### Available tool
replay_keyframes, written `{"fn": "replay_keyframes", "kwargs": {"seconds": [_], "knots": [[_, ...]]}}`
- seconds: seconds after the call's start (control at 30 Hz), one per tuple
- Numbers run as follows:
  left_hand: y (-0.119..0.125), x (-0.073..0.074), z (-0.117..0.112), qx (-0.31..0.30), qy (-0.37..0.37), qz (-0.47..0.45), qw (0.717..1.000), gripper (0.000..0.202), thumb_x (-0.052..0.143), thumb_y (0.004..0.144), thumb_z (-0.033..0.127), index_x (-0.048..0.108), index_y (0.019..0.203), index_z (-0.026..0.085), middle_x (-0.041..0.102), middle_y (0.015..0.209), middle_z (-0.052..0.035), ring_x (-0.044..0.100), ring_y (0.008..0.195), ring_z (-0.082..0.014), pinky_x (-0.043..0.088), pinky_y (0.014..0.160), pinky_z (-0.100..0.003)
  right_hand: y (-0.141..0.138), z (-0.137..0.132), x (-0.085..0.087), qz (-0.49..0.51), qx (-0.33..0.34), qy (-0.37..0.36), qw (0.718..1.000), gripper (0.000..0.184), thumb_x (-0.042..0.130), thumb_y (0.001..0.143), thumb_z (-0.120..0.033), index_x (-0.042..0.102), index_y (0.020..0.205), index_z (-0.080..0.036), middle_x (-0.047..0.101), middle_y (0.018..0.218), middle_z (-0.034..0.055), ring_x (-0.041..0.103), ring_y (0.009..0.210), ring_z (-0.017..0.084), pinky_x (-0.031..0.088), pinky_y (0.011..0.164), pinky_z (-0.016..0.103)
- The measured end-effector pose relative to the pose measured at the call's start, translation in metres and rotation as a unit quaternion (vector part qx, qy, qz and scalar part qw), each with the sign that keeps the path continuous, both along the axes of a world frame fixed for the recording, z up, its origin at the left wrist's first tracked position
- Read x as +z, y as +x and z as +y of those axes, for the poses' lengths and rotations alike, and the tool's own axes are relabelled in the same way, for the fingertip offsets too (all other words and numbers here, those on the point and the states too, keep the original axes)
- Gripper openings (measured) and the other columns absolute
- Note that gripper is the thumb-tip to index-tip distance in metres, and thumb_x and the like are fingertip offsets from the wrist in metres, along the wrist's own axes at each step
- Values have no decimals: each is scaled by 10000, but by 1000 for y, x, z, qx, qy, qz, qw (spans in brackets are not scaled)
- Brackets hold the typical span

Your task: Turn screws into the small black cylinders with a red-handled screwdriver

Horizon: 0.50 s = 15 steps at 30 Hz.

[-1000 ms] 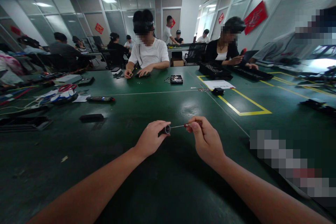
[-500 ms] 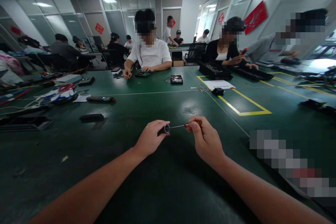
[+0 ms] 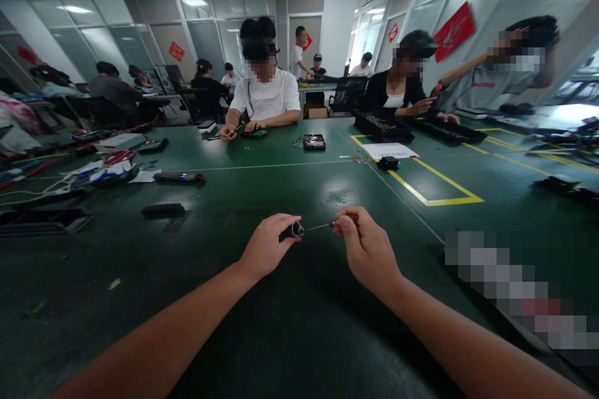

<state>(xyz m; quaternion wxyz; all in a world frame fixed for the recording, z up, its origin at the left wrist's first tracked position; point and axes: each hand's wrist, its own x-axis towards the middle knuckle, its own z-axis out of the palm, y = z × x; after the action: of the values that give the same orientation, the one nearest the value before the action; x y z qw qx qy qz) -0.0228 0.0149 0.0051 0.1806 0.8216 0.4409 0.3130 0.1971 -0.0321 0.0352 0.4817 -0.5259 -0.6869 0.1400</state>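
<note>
My left hand is closed round a small black cylindrical part, whose round, ringed end faces right. Its kind does not show. In my right hand is a screwdriver with a reddish handle and a thin metal shaft. The shaft points left, and its tip is at or very close to the ringed end of the part; contact cannot be made out. Both hands are raised above the green table. My right fingers hide most of the handle.
A dark bar-shaped piece and a cylindrical tool lie to the left. Cables are heaped beyond them. A small black block sits near yellow tape. Across the table, a person in white works on a green board.
The black part has turned slightly in my left hand, and the screwdriver's shaft has tilted a little. On the far right, a person has raised an arm to the head.
</note>
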Motion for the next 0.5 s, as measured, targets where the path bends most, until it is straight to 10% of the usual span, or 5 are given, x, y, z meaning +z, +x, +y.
{"fn": "replay_keyframes", "kwargs": {"seconds": [0.5], "knots": [[0,4,1,34,27,-15,999,387,718,879,184,639,1257,203,667,1228,-63,618,1158,-220,494,1057,-440,3,5,-2,-20,-15,-26,999,215,404,1029,-345,563,959,-217,688,819,47,672,734,212,474,666,327]]}}
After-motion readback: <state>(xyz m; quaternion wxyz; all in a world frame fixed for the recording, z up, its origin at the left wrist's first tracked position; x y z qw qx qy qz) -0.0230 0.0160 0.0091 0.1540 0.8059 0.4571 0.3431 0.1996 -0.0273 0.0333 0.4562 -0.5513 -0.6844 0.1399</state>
